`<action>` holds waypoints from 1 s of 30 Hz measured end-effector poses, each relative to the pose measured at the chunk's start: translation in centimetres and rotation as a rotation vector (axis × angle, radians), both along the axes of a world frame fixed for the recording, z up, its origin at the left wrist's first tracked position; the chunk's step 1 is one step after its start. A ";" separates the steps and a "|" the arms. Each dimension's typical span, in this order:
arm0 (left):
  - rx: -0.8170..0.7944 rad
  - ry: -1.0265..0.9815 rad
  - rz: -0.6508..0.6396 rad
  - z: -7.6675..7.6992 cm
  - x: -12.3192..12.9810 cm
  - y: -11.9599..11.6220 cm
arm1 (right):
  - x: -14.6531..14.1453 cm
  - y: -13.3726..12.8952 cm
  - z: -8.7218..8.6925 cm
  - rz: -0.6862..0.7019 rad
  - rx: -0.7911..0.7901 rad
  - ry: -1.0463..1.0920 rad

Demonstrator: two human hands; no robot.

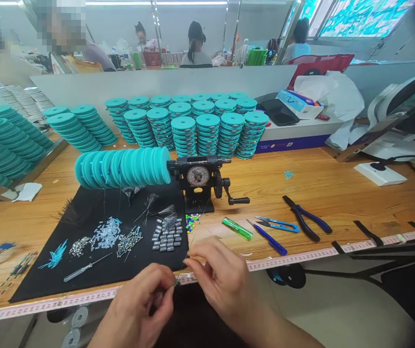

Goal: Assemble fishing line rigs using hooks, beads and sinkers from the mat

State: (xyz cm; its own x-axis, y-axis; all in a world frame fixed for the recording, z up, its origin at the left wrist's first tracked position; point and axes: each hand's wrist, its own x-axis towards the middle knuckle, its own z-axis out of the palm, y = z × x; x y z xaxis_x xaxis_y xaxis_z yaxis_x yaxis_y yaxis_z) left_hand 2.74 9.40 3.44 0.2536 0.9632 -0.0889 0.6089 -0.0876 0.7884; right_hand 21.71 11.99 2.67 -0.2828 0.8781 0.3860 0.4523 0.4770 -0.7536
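Observation:
Over the table's front edge, my left hand (145, 302) is closed, thumb and forefinger pinching a thin line with a tiny greenish piece at the fingertips. Just to its right, my right hand (220, 275) pinches the same line, which runs up faintly toward the hand-cranked winder (198, 179). A row of teal foam spools (124, 166) is mounted on the winder's shaft. Below them, a black mat (120, 268) carries grey cylindrical weights (167, 237), clear sleeves (106, 234), small metal pieces (80, 245) and blue strips (58, 253). Coloured beads (193, 222) lie by the mat's right edge.
Stacked wound spools (207, 130) stand behind the winder, with more teal stacks at left. Rightward lie a green tube (236, 228), a blue-handled tool (267, 237), thread snips (280, 224) and pliers (307, 217). A tape measure (294, 257) lines the front edge. People sit beyond the partition.

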 end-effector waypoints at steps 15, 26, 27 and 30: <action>-0.558 -0.485 0.113 0.4 0.2 0.7 | -3.8 -5.3 -4.9 0.353 -1.181 1.072; -0.030 -0.076 -0.060 0.0 0.2 0.1 | -1.1 -4.5 -4.0 -0.007 0.352 -0.115; 0.021 -0.056 -0.094 0.0 0.2 0.1 | -0.9 -4.1 -3.5 0.012 0.372 -0.139; 0.177 0.016 -0.140 -0.2 0.1 -0.1 | -0.2 -2.7 -2.3 0.110 0.260 -0.104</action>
State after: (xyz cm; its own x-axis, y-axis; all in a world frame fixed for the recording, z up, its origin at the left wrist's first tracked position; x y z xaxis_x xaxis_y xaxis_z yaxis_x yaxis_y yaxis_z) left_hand 2.85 9.33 3.29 0.3860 0.9196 0.0733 0.5936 -0.3084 0.7433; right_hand 21.47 9.25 0.39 -0.4207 0.7155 0.5577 0.4559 0.6982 -0.5519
